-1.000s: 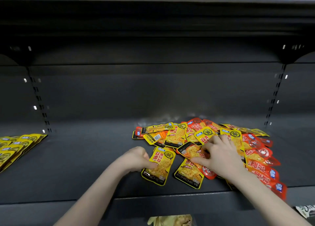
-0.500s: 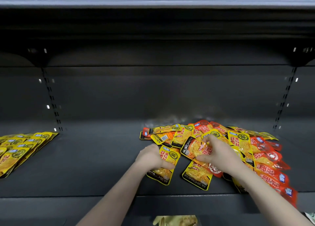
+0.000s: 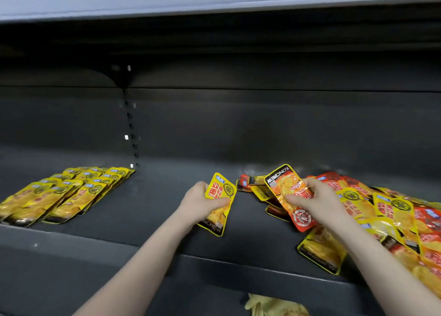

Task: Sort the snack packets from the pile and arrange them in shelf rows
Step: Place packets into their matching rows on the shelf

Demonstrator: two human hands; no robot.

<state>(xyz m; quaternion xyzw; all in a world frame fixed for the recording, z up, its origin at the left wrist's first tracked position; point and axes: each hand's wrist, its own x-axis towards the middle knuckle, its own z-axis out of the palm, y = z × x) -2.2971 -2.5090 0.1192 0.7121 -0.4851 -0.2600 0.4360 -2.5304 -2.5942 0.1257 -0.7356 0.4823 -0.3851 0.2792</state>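
Head view shows two bare hands low in the middle of the frame. The left hand (image 3: 199, 202) has its fingers curled round a yellow packet (image 3: 218, 203), with the thumb pressed on the front. That packet is lifted up, tilted, over the dark shelf (image 3: 152, 210).

The right hand (image 3: 317, 202) pinches an orange packet (image 3: 290, 195) between thumb and fingers, just beside the pile (image 3: 386, 218). This packet is upside down and stands up on a slant.

The pile lies on the right side of the frame, with red, orange and yellow packets all mixed and lying over each other. One yellow one at the front (image 3: 321, 252) sticks out over the shelf edge. On the left side of the frame, well apart from the pile, the yellow row (image 3: 64, 193) lies in neat lines.

What could go wrong, I think: the packets look shiny and slippy, so one could slide out of the fingers and drop. The right arm is close to the front packet and could knock it off the edge. The orange packet could also end up among the yellow ones if both hands go the same way.
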